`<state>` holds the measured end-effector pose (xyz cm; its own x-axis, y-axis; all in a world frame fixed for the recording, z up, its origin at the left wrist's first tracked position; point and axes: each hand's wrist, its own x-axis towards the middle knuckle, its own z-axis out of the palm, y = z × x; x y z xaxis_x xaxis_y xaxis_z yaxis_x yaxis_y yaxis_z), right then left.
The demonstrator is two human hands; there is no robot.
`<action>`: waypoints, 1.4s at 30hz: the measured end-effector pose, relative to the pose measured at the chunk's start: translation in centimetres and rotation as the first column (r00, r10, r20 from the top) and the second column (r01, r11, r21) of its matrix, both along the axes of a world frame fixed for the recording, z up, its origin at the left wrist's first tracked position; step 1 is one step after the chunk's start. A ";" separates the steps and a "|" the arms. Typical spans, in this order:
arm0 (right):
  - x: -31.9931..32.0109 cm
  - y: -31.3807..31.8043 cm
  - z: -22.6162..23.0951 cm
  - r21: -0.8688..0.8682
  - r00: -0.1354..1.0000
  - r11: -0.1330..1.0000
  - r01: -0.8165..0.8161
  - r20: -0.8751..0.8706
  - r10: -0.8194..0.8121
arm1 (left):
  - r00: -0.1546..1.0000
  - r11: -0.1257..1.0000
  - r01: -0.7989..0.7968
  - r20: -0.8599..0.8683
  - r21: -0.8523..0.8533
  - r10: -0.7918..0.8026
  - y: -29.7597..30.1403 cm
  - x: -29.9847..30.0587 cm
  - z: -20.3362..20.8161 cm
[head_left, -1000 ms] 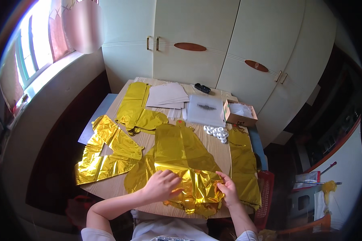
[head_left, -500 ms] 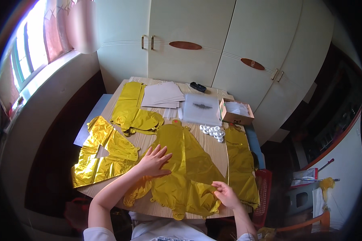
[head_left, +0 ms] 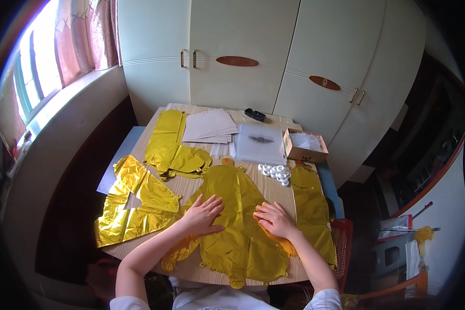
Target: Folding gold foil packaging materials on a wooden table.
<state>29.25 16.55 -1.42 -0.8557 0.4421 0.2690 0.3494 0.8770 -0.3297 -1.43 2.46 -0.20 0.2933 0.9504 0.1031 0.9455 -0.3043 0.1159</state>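
A large gold foil balloon (head_left: 227, 188), uninflated and flat, lies in front of me on the wooden table. My left hand (head_left: 204, 214) rests on its left part with fingers spread, palm down. On its right side my right hand (head_left: 275, 219) lies palm down, fingers stretched out along the foil's edge. To the left is a crinkled, shiny gold foil balloon (head_left: 144, 217) with a triangular hole. A narrow piece of gold foil (head_left: 312, 222) lies at the right. Several more gold foil balloons (head_left: 166, 137) are layered at the far left.
Grey-beige card sheets (head_left: 209, 126), clear plastic bags (head_left: 258, 152) and a small black object (head_left: 254, 114) lie at the back. White ribbon-like rolls (head_left: 275, 173) sit near an open box (head_left: 306, 150). A red basket (head_left: 342, 240) stands beyond the right edge, cabinets (head_left: 243, 31) behind.
My right hand has moved up and inward from the balloon's lower right corner. The balloon's right edge now lies farther in, beneath that hand. My left hand has stayed nearly in place.
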 end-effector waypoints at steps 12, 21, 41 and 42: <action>-0.4 -0.3 0.1 0.016 0.999 0.999 0.045 0.011 -0.045 | 0.999 0.999 0.009 0.032 0.038 -0.010 1.4 2.5 -0.2; -0.5 -0.3 0.1 0.009 1.000 1.000 0.023 0.000 -0.023 | 0.996 0.997 -0.057 0.074 0.054 0.053 1.0 2.9 -0.3; -1.9 -5.0 4.1 0.040 0.996 0.996 -0.080 -0.046 0.082 | 0.982 0.986 -0.165 0.093 0.016 0.163 1.0 3.4 -0.9; -2.5 -6.6 5.1 0.037 0.992 0.992 -0.122 -0.024 0.123 | 0.982 0.986 -0.167 0.091 0.019 0.165 1.0 3.4 -0.9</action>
